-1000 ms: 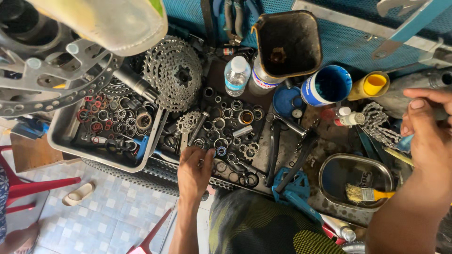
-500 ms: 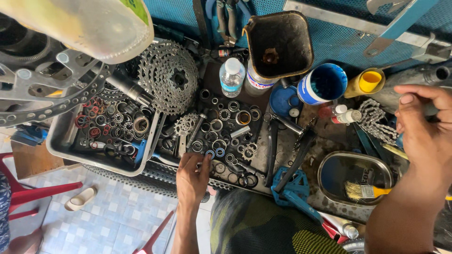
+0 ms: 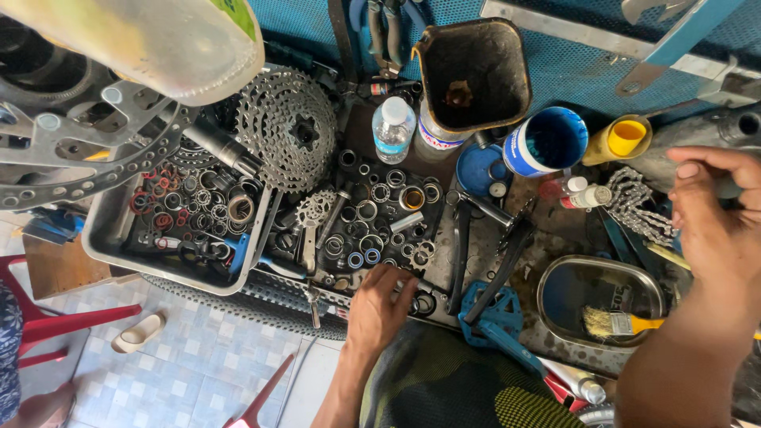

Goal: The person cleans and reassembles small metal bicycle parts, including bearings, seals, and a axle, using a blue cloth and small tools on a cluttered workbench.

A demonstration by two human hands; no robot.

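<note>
The person's left hand sits palm-down at the near edge of the dark shallow tray of loose steel rings, spacers and bearings, fingers curled into the pile. It looks like picking rather than holding — the fingertips are down among the small parts, but whether anything is actually pinched between them can't be told from this angle. Keeping the hand low and flat makes sense for sifting through bits that small.

The right hand is off at the far right, well apart from the left, hovering loosely half-open above the grimy bench. It's near the coiled silver bike chain and doesn't visibly grip anything.

Working outward: just past the left hand's fingers lie two black crank arms and a blue pedal-like part, laid flat where they're easy to grab. Further back a big silver multi-sprocket cassette leans over the tray's far corner. To the left a grey metal bin of red and black washers and seals keeps the smaller stuff sorted by type. Behind it all stand a clear plastic water bottle, an open blue tub and a black square funnel-like container. Near the right hand, an oval metal tin with a yellow-handled brush — probably a cleaning bath, parked within reach.
</note>
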